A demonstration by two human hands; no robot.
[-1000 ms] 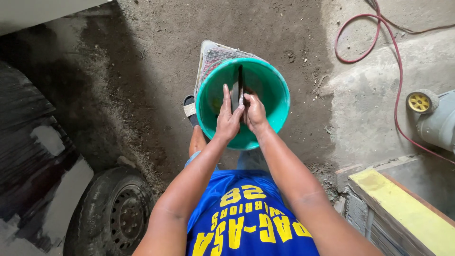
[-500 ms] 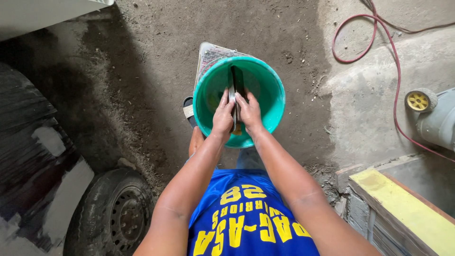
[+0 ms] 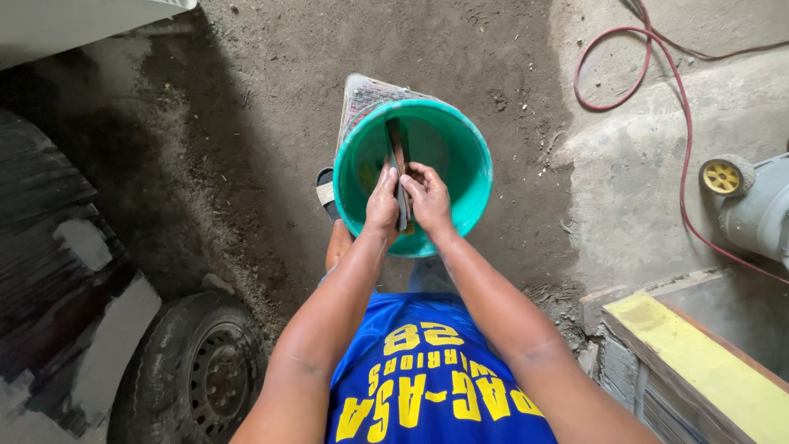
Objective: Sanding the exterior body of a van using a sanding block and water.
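Note:
A green plastic bucket (image 3: 468, 193) stands on the dirt floor below me, in front of my legs. Inside it, upright, is a long flat dark piece (image 3: 397, 148), a strip or blade of some kind. My left hand (image 3: 382, 201) and my right hand (image 3: 427, 196) are pressed against it from either side, over the bucket's near rim. A patterned mat or sack (image 3: 366, 94) lies under the bucket's far side. My foot in a sandal (image 3: 327, 191) shows to the left of the bucket.
A car tyre (image 3: 193, 370) and dark bodywork (image 3: 49, 247) sit at the lower left. A red hose (image 3: 657, 107) loops at the upper right near a grey machine with a yellow wheel (image 3: 723, 176). A yellow-topped block (image 3: 699, 362) stands at the lower right.
Both hands and the dark piece have shifted slightly left and lower in view; the grip looks the same.

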